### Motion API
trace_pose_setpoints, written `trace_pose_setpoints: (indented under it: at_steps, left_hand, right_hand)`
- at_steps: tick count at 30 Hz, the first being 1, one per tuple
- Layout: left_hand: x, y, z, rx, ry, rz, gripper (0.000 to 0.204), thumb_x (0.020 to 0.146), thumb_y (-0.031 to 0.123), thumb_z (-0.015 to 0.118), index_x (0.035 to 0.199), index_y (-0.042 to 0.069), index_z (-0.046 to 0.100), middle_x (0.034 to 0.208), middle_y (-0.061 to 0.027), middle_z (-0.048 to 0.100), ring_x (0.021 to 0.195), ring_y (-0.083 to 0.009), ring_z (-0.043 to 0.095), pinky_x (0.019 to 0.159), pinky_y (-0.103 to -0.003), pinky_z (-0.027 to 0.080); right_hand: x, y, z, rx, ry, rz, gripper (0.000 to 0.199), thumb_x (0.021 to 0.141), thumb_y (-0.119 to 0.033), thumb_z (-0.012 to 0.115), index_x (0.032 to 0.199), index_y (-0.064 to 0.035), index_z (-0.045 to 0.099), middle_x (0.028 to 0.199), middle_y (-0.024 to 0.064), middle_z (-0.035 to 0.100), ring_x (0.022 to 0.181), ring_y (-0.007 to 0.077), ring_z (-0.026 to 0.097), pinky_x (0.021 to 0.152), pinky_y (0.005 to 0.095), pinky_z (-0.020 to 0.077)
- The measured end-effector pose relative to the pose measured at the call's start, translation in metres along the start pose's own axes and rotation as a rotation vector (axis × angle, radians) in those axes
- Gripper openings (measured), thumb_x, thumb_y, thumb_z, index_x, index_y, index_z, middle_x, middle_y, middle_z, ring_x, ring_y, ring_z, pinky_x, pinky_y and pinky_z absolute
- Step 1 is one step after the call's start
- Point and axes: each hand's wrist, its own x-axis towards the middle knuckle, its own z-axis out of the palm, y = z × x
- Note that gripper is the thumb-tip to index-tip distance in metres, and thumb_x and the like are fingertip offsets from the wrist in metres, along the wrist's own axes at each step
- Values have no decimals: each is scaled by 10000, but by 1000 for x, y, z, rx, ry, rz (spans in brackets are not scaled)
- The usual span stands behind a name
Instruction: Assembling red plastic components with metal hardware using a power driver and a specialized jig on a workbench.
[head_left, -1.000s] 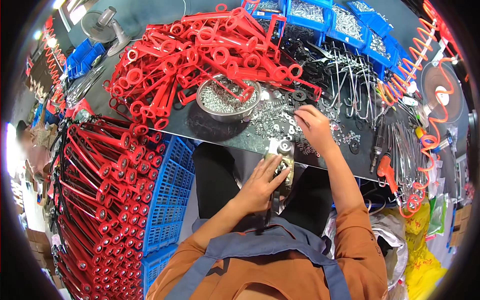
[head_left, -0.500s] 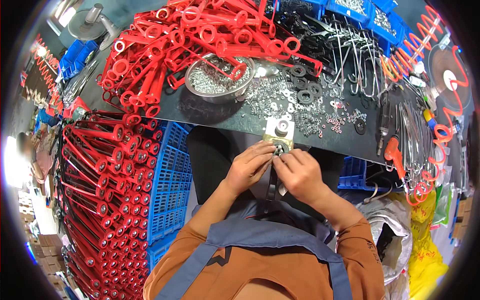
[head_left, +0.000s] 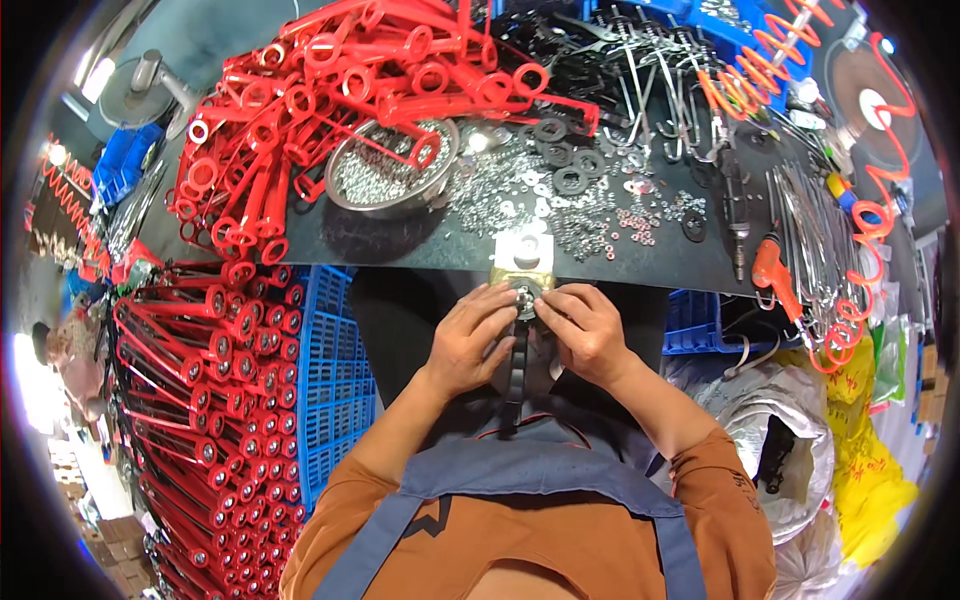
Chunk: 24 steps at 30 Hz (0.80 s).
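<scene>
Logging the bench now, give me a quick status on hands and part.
Left hand and right hand both pinching the black part at the bench edge. Washers scattered just beyond. Nothing blocking.

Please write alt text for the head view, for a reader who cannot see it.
Both hands, left hand and right hand, meet on a small round metal part at the near edge of a black workbench. Behind lie red plastic handles, a metal bowl and loose washers.
</scene>
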Motion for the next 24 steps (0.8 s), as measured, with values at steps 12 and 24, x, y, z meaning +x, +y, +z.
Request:
trace_pose_setpoints:
  at_steps: [12,24]
  left_hand:
    - [2,-1,-9,25,-101,-22,462,704,-90,617,1129,91,624,1230,-162,541,1128,-331,556,950,-395,454]
    - [0,-35,-104,192,424,-347,221,826,-31,562,1028,7,641,1111,-145,614,1050,-276,583,939,-353,427]
  right_hand:
    - [-50,157,-71,-729,31,838,282,781,-150,649,1020,-5,607,1056,150,576,995,361,523,845,418,439]
    - [36,155,-49,-113,54,635,339,739,-79,648,1071,-13,626,1106,171,587,1011,336,577,883,392,460]
